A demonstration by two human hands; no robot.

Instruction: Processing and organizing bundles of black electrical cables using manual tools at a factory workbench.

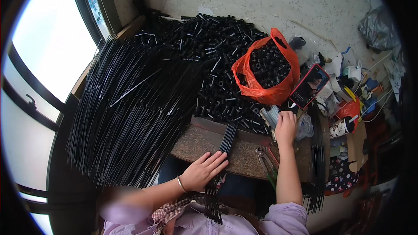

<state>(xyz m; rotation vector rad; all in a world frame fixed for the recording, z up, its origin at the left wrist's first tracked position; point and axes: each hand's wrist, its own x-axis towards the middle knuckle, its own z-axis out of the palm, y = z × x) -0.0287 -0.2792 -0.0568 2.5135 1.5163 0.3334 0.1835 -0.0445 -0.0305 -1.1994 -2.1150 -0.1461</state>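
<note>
Across the middle, the brown table [196, 143] carries a lot. At the left, a spread of black rods [126, 122] fans over the edge; one snagged sleeve could drag some off. Upper centre, the heap of black plastic parts [191, 39] is piled loose, so a knock might send pieces rolling. Right of centre, the open red bag [263, 93] brims, and a tug at its rim could spill it. Lower centre, here's the rod bundle [227, 140], with the left hand [204, 169] laid flat across it, fingers straight; uneven pressure could splay the rods. The phone [310, 86] leans close above the right hand [286, 126], well apart from the left, fingers curled, grip impossible to tell; a bump could tip it. Below, the pliers [264, 159] overhang the edge, easily nudged off.
</note>
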